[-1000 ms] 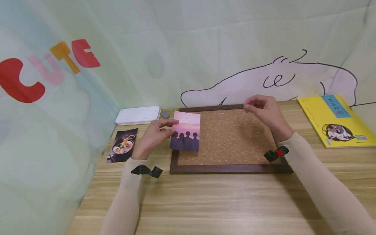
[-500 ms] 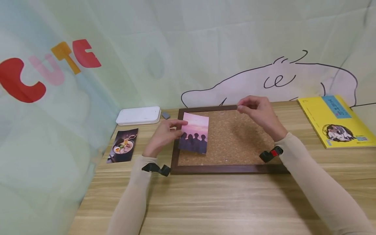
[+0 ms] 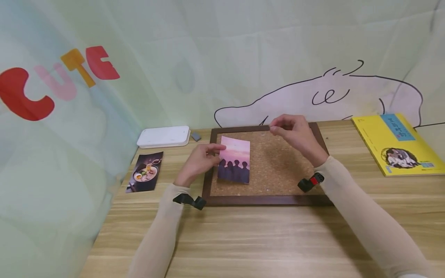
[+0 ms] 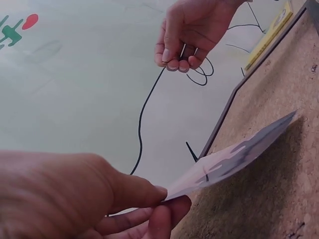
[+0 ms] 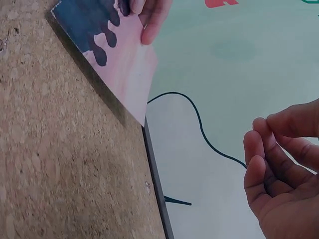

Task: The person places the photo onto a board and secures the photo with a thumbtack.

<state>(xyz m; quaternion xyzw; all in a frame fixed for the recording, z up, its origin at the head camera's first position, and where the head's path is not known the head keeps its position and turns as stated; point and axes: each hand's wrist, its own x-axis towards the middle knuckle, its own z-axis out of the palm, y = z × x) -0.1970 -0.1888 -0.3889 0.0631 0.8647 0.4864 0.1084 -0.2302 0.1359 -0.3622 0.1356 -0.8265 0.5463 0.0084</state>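
Observation:
Between thumb and fingers, my left hand (image 3: 198, 162) pinches the left edge of a photo print (image 3: 236, 164) with a pink sky and dark silhouettes. The print is tilted over the left part of a cork board (image 3: 285, 166) in a dark brown frame; in the left wrist view its far edge comes close to the cork. My right hand (image 3: 293, 135) hovers above the board's back edge, thumb and fingertips together. In the right wrist view the same right hand (image 5: 284, 169) has curled fingers; no object shows clearly at their tips.
A second photo print (image 3: 145, 172), of a noodle bowl, lies left of the board. Behind it are a white case (image 3: 163, 136) and a small grey block (image 3: 196, 136). A yellow book (image 3: 399, 144) lies at the right. A printed curtain (image 3: 243, 65) hangs behind the table.
My left hand has carried the silhouette print to the right, from the board's left edge to over the cork. My right hand has moved left along the board's back edge.

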